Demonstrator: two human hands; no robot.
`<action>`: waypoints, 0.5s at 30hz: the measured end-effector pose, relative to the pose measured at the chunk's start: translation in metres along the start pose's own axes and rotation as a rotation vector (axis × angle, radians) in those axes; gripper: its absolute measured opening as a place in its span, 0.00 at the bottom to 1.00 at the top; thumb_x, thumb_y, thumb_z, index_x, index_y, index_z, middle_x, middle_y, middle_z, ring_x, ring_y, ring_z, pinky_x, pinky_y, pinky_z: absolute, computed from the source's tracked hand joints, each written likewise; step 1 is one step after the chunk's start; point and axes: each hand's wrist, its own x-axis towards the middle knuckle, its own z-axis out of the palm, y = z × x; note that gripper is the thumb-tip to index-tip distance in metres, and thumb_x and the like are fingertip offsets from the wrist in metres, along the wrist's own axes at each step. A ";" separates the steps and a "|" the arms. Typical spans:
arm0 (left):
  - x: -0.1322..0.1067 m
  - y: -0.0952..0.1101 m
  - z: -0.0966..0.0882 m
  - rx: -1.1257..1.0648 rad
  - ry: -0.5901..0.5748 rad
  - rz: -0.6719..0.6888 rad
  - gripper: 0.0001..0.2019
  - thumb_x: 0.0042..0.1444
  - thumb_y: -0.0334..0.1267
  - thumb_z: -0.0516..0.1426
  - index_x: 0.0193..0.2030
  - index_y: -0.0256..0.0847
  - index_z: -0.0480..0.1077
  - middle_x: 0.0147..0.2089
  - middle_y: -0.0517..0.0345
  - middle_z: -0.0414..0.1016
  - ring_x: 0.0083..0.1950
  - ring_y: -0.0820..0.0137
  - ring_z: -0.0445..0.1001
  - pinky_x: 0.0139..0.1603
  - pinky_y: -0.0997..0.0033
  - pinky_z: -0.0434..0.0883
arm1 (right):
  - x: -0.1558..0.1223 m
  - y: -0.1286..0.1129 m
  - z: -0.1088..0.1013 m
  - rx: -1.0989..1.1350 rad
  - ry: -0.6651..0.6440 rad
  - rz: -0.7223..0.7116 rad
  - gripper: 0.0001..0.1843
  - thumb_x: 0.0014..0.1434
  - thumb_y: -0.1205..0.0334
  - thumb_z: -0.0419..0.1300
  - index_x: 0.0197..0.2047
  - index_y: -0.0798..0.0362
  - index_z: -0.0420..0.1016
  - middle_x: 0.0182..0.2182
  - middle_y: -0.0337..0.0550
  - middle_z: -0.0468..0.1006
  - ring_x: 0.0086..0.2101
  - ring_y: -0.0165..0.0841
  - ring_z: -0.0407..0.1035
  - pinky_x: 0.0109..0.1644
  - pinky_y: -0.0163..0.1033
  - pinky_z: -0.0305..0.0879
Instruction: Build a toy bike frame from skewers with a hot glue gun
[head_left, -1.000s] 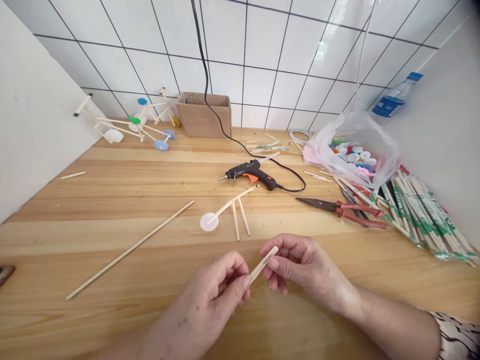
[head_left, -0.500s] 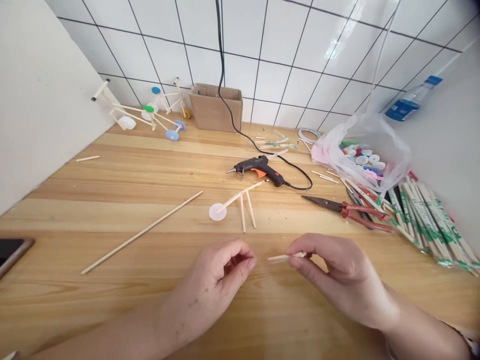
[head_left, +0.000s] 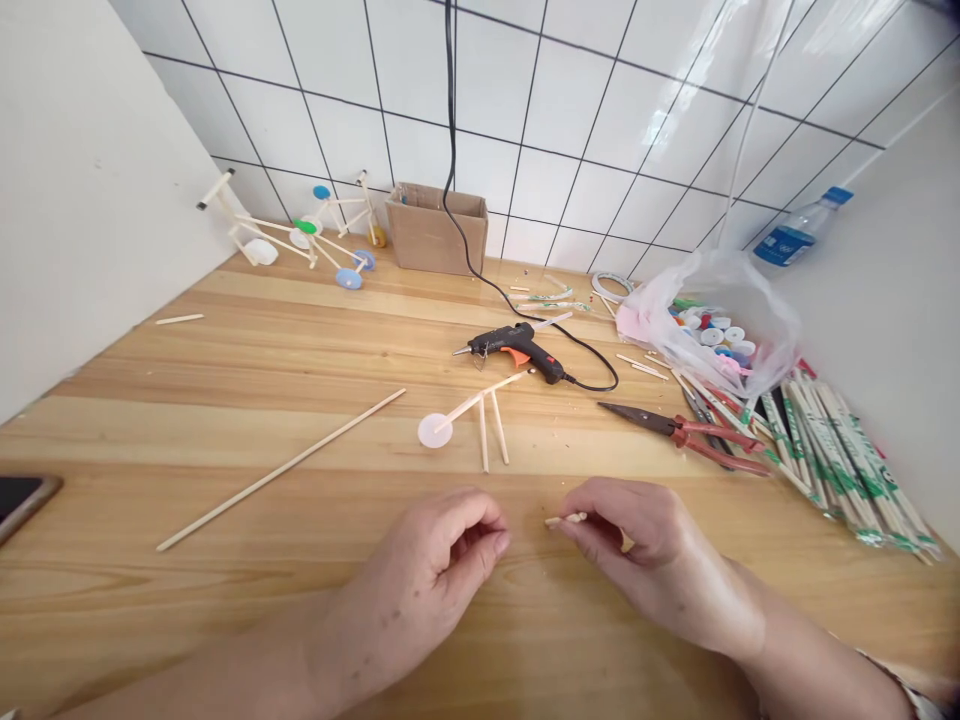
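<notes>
My right hand (head_left: 652, 555) pinches short pieces of wooden chopstick (head_left: 564, 520) between thumb and fingertips, just above the table. Across a small gap to the left, my left hand (head_left: 457, 560) is closed, thumb against the curled fingers; whatever it may hold is hidden. Beyond both hands lies a small frame of joined sticks (head_left: 480, 398), with two legs pointing towards me and a pale round cap (head_left: 435, 430) at its left end. A long bare chopstick (head_left: 281, 470) lies slantwise to the left.
A black glue gun (head_left: 517, 345) with its cord lies behind the frame. To the right are red-handled pliers (head_left: 690, 432), wrapped chopsticks (head_left: 840, 450) and a plastic bag of bottle caps (head_left: 645, 310). Stick-and-cap models (head_left: 300, 235) and a cardboard box (head_left: 437, 235) stand at the back; a phone (head_left: 26, 500) is far left.
My right hand has shifted slightly left, and the pieces in its pinch now show shorter at the fingertips. My left hand has barely moved. The whole view has tilted a little.
</notes>
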 end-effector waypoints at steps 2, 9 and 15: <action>0.000 -0.001 0.000 0.000 0.002 0.008 0.11 0.61 0.38 0.48 0.30 0.41 0.65 0.28 0.64 0.68 0.30 0.75 0.67 0.32 0.77 0.64 | 0.000 0.002 0.000 0.027 0.018 0.025 0.07 0.63 0.66 0.53 0.33 0.53 0.70 0.24 0.38 0.73 0.24 0.26 0.65 0.28 0.30 0.59; 0.000 0.000 0.000 0.047 0.031 0.020 0.11 0.61 0.38 0.48 0.29 0.41 0.65 0.27 0.64 0.69 0.29 0.74 0.68 0.31 0.78 0.64 | 0.001 0.001 0.001 0.003 0.065 -0.068 0.08 0.63 0.69 0.52 0.34 0.54 0.70 0.24 0.40 0.74 0.25 0.27 0.66 0.29 0.31 0.61; -0.002 -0.003 0.001 0.049 0.053 0.066 0.10 0.61 0.37 0.48 0.29 0.41 0.65 0.26 0.65 0.69 0.29 0.76 0.68 0.31 0.79 0.64 | -0.001 0.009 0.007 0.007 0.071 -0.096 0.08 0.62 0.70 0.51 0.34 0.55 0.70 0.25 0.42 0.73 0.26 0.28 0.66 0.29 0.32 0.60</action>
